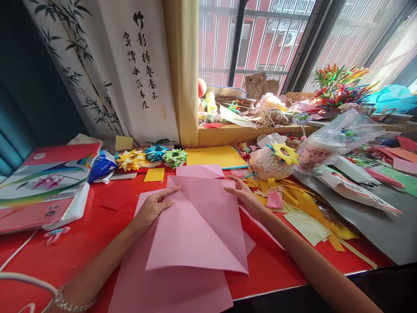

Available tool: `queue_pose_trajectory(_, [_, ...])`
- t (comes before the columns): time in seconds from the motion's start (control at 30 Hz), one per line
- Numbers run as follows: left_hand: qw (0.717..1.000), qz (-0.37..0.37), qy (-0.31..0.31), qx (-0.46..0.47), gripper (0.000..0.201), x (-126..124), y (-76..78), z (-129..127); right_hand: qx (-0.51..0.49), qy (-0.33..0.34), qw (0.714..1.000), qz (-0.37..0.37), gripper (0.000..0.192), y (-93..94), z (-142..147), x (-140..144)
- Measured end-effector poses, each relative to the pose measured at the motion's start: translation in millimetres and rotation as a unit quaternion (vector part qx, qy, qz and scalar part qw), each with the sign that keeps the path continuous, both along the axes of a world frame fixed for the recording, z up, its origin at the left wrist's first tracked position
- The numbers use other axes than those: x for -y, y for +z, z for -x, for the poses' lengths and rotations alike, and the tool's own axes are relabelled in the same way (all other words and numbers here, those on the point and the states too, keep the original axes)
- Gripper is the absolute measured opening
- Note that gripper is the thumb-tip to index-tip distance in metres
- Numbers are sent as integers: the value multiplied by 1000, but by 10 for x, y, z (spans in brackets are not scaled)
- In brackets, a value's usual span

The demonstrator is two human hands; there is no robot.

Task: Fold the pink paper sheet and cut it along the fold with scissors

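Note:
A creased sheet of pink paper (198, 221) is held up off the table between both hands, its lower edge bowed toward me. My left hand (156, 206) pinches its upper left edge, thumb on top and the other fingers partly behind. At the upper right edge, my right hand (244, 195) grips the same sheet, with some fingers hidden behind it. A diagonal crease runs from the sheet's upper left to its lower right. Beneath lies another pink sheet (169, 291) on the red table (91, 243), and more pink paper shows behind the held one.
Folded paper rings in yellow (132, 160), blue (157, 153) and green (175, 158) stand at the back, beside yellow paper (211, 156). Yellow strips (306, 208) and a netted round object (270, 163) are right. A packet of paper (48, 182) lies left.

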State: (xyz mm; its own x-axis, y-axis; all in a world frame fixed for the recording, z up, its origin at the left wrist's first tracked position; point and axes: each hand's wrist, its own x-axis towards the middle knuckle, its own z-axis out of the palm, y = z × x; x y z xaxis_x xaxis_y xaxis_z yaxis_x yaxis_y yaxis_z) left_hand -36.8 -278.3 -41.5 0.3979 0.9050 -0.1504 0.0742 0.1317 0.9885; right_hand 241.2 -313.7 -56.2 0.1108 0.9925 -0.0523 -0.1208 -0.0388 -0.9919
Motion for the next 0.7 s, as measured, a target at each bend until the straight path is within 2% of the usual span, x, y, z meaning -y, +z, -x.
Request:
queue_pose_trajectory(0.07, [999,-4,26,19,58,-13,0,2,-34,58,998,15,53,1,-16,6])
queue_pose_trajectory(0.17, [997,-19,57,47,63,23,35,-48,-39,128,990,34,41,-40,-42,-5])
queue_pose_trajectory(0.3, [996,1,58,73,50,93,16,-118,-38,115,992,25,34,-106,-55,-31])
queue_pose_trajectory(0.43, [998,40,-8,37,31,81,-44,-95,-20,99,994,32,34,-124,-62,-38])
queue_pose_trajectory(0.57, [998,-6,-67,-18,31,31,3,-47,-40,95,994,47,28,-126,-86,-45])
queue_pose_trajectory(0.63, [998,-35,-49,-29,30,18,37,-34,-77,97,992,40,27,-116,-103,-53])
queue_pose_trajectory(0.7, [998,-52,29,-17,30,15,45,-35,-124,92,988,25,28,-92,-111,-66])
